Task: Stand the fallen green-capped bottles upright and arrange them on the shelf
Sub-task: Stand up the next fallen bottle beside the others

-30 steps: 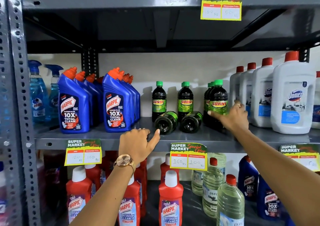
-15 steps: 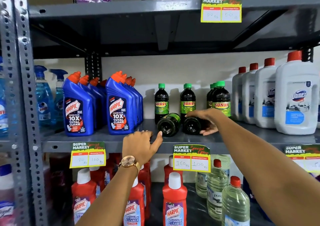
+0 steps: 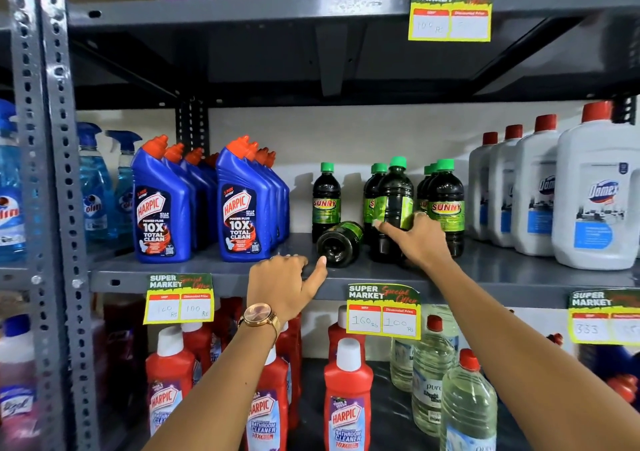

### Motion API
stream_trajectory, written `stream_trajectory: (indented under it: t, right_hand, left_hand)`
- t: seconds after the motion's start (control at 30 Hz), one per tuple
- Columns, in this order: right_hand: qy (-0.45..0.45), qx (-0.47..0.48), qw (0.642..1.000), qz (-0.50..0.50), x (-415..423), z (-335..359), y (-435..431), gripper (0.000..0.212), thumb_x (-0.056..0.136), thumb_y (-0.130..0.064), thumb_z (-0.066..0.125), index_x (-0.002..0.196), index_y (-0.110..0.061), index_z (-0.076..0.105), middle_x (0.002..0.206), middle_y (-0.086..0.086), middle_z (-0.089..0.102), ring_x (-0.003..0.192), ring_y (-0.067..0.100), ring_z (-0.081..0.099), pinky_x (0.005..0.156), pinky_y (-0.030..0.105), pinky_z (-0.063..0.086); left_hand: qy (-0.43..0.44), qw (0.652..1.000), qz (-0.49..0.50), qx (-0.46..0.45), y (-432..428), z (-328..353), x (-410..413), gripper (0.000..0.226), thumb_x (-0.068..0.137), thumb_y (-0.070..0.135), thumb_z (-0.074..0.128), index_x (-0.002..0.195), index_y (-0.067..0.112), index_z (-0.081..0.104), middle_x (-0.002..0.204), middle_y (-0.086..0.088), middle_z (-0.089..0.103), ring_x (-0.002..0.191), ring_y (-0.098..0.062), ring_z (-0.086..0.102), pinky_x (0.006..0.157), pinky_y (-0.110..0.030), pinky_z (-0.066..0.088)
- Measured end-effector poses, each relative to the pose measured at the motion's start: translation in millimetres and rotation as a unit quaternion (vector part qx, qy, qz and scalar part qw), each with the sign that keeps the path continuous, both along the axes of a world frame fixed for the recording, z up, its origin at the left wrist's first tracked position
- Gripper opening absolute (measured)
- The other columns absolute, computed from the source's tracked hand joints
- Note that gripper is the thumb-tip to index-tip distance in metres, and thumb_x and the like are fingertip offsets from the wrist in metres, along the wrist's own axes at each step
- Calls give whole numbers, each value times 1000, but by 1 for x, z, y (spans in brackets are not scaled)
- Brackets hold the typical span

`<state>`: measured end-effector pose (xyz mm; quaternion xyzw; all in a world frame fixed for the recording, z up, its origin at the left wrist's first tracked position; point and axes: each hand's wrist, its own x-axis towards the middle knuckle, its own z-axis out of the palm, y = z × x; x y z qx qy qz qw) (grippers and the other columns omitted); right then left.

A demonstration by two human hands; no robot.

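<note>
My right hand [image 3: 417, 239] grips a dark green-capped bottle [image 3: 394, 205] low on its body and holds it upright at the front of the grey middle shelf [image 3: 485, 274]. One more green-capped bottle [image 3: 337, 244] lies on its side just left of it, base toward me. Behind stand upright ones: a single bottle [image 3: 325, 203] on the left, one [image 3: 372, 194] behind the held bottle, and a group [image 3: 445, 205] on the right. My left hand [image 3: 284, 284] rests on the shelf's front edge, holding nothing, thumb out toward the lying bottle.
Blue Harpic bottles [image 3: 242, 205] stand left of the green-capped ones, white Domex jugs [image 3: 595, 201] right. Blue spray bottles [image 3: 93, 187] are at far left. Price tags [image 3: 382, 310] hang off the shelf edge. Red Harpic bottles [image 3: 348, 395] and clear bottles [image 3: 467, 405] fill the shelf below.
My right hand left the right-hand bottle group, closed on the right lying bottle and stood it upright. The left hand stayed on the shelf edge.
</note>
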<state>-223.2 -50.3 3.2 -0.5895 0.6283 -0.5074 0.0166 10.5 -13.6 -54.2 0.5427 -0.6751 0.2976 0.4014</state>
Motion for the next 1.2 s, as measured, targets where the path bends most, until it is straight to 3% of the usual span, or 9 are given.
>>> stream_trajectory:
  t: [0.17, 0.37, 0.47, 0.57, 0.67, 0.77, 0.93, 1.03, 1.2]
  right_hand:
    - [4, 51, 999, 18, 6, 4, -1, 73, 72, -45, 79, 119, 2, 47, 118, 20, 62, 106, 38, 62, 87, 42, 52]
    - [-43, 122, 991, 26, 11, 19, -12, 88, 66, -41, 85, 130, 4, 44, 125, 20, 60, 112, 36, 60, 90, 37, 52]
    - [-123, 67, 989, 38, 17, 10, -20, 79, 68, -33, 84, 127, 2, 45, 123, 17, 59, 108, 34, 61, 93, 41, 52]
    - [-157, 18, 987, 40, 16, 7, -23, 60, 74, -31, 74, 120, -1, 52, 119, 16, 62, 97, 32, 59, 85, 36, 49]
    - [-93, 5, 996, 9, 11, 5, -22, 64, 71, -37, 77, 119, -1, 54, 119, 18, 62, 107, 36, 61, 89, 39, 49]
    - [-32, -6, 999, -26, 9, 3, -21, 81, 64, -48, 83, 120, 1, 51, 121, 18, 58, 111, 36, 58, 89, 40, 48]
    - [-148, 20, 988, 47, 11, 3, -22, 75, 74, -46, 74, 125, 2, 51, 119, 13, 58, 105, 31, 58, 89, 38, 49]
    - [-118, 50, 991, 40, 9, 0, -23, 65, 69, -37, 80, 119, -3, 57, 117, 16, 65, 101, 33, 64, 88, 41, 54]
    - [-80, 22, 997, 9, 9, -1, -24, 96, 54, -61, 82, 122, 0, 53, 124, 17, 58, 112, 35, 59, 96, 45, 50]
  left_hand:
    - [-1, 1000, 6, 5, 1, 0, 0, 66, 83, 63, 22, 63, 19, 67, 53, -1, 64, 52, -20, 59, 46, -25, 31]
    - [9, 1000, 5, -1, 1, 0, -1, 65, 83, 62, 25, 65, 19, 71, 51, -1, 64, 50, -19, 59, 44, -27, 39]
    - [6, 1000, 2, -7, 0, 1, -1, 63, 82, 61, 28, 63, 19, 71, 50, -1, 64, 48, -20, 59, 43, -25, 37]
    - [0, 1000, 5, -17, 0, 1, -1, 62, 82, 61, 29, 58, 19, 68, 46, 0, 62, 44, -19, 57, 39, -19, 20]
    - [-5, 1000, 7, -29, 0, 1, 0, 61, 83, 60, 30, 57, 20, 68, 45, 0, 60, 43, -19, 56, 39, -17, 13]
    - [2, 1000, 1, -25, 0, 1, -1, 62, 82, 61, 29, 61, 20, 70, 47, -1, 62, 46, -20, 58, 40, -22, 24]
    - [8, 1000, -3, -9, -1, 1, 0, 65, 83, 62, 25, 64, 19, 70, 50, -1, 64, 49, -20, 59, 43, -25, 34]
    - [13, 1000, -8, -4, -1, 0, 0, 66, 83, 63, 24, 67, 20, 71, 53, -1, 65, 51, -21, 60, 45, -26, 40]
    - [8, 1000, -6, -4, -1, 0, 0, 67, 83, 63, 23, 66, 20, 70, 53, -1, 65, 51, -20, 59, 44, -26, 37]
